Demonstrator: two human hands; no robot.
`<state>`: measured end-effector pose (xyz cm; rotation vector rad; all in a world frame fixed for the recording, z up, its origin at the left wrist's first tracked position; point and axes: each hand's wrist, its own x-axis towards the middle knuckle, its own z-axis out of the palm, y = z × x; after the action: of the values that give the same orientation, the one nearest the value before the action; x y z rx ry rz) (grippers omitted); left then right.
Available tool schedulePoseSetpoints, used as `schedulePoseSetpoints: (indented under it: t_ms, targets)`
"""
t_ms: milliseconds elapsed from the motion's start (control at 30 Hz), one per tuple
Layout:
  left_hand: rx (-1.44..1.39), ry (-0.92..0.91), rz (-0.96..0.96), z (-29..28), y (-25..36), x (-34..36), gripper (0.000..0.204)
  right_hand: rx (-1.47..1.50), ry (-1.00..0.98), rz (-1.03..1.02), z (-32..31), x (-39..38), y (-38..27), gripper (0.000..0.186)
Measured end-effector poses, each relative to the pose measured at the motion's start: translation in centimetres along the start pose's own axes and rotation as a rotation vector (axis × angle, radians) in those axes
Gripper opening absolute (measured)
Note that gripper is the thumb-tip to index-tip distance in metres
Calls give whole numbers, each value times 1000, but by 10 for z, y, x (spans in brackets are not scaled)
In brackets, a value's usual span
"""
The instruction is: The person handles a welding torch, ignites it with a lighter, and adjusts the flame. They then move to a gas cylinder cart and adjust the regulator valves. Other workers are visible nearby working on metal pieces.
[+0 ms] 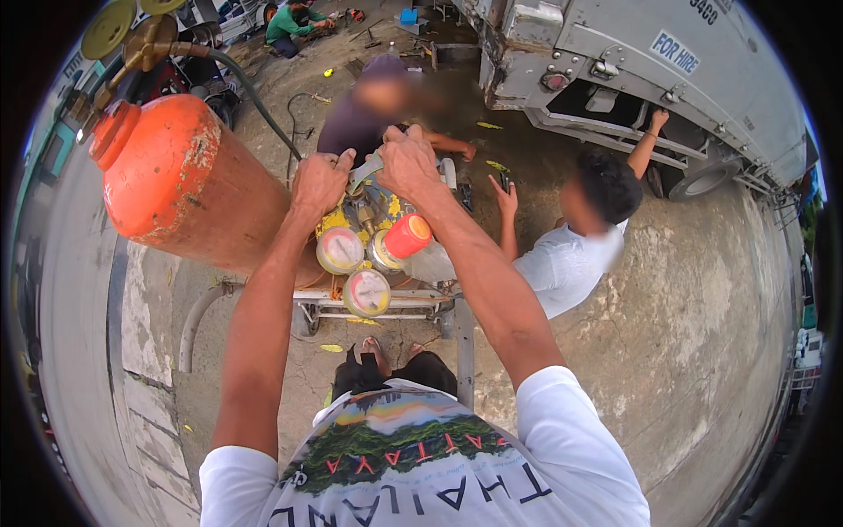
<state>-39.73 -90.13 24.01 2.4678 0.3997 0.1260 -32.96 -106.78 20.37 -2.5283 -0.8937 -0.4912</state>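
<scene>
Both my arms reach forward to a worn tank (395,204) with flaking yellow paint. My left hand (322,183) is closed over the left side of its pale, curved collar (367,167). On the right side, my right hand (408,164) is closed over the same collar, knuckles up; the undersides of my fingers are hidden. Nearer to me, between my forearms, a brass regulator carries two round gauges (341,250) with worn faces and a red-orange cap-like part (407,237). Most of the tank's body is hidden below these fittings.
A tall orange gas cylinder (176,176) with a hose (255,97) stands left, beside a metal cart (378,303). One person (351,123) crouches ahead; another in white (571,255) is right, by a grey truck (659,70). A person in green (290,26) is farther off.
</scene>
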Motion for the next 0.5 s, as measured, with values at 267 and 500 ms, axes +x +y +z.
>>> schedulePoseSetpoints:
  t_ms: [267, 500]
  targets:
    - [48, 94, 19, 3, 3, 3, 52, 82, -12, 35, -3, 0, 1, 17]
    - [36, 95, 50, 9, -12, 6, 49, 120, 25, 91, 3, -8, -4, 15]
